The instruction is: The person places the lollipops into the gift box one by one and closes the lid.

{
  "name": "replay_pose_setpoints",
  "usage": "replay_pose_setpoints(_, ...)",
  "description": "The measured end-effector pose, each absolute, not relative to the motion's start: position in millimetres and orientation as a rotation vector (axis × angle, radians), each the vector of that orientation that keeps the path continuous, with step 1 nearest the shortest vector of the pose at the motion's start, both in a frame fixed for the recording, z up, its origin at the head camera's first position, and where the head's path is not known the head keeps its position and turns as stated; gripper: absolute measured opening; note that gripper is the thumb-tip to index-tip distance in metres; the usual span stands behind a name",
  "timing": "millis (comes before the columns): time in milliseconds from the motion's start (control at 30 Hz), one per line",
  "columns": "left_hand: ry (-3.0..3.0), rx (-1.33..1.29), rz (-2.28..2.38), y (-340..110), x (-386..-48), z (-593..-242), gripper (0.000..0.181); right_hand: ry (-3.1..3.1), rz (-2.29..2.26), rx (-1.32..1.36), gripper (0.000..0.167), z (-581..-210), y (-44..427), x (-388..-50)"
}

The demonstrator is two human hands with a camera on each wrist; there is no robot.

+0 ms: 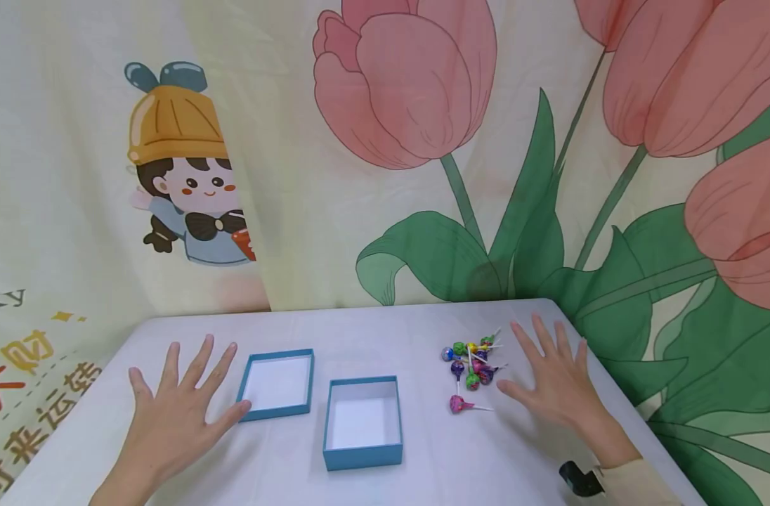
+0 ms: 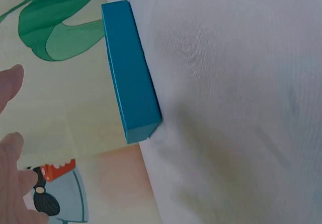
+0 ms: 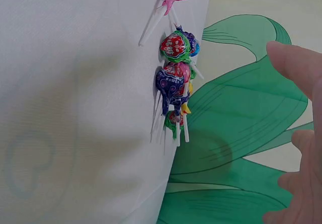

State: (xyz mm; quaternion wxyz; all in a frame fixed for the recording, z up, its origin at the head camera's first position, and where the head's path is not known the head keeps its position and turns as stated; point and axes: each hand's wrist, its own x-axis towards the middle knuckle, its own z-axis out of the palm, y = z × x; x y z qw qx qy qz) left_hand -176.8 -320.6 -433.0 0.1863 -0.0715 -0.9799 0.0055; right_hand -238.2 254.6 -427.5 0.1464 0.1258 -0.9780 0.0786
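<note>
My left hand (image 1: 176,414) is spread with straight fingers above the table's left side, holding nothing. Its thumb overlaps the edge of a shallow blue box lid (image 1: 243,393) with a white inside; whether they touch I cannot tell in the head view. In the left wrist view the lid (image 2: 132,73) lies apart from the fingertips. A deeper blue open box (image 1: 362,460) stands right of the lid, its white inside bare. My right hand (image 1: 558,383) is also spread, just right of a loose pile of wrapped lollipops (image 1: 473,365) with white sticks. One pink lollipop (image 1: 457,404) lies nearer me.
A white cloth covers the table (image 1: 423,450). Behind it hangs a curtain (image 1: 284,232) printed with tulips and a cartoon figure. A black strap-like object (image 1: 581,479) sits at my right wrist beside the pale sleeve (image 1: 638,485).
</note>
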Motion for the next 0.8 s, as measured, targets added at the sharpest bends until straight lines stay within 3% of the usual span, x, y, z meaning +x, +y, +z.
replay_pose_setpoints(500, -2.905, -0.201, -0.262, -276, -173, -424, 0.103, -2.686, 0.284, 0.565, 0.094, -420, 245, -247)
replay_pose_setpoints(800, -2.842, -0.254, -0.608, -258, -163, -435, 0.091, -2.722, 0.38, 0.603, 0.089, -424, 241, -248)
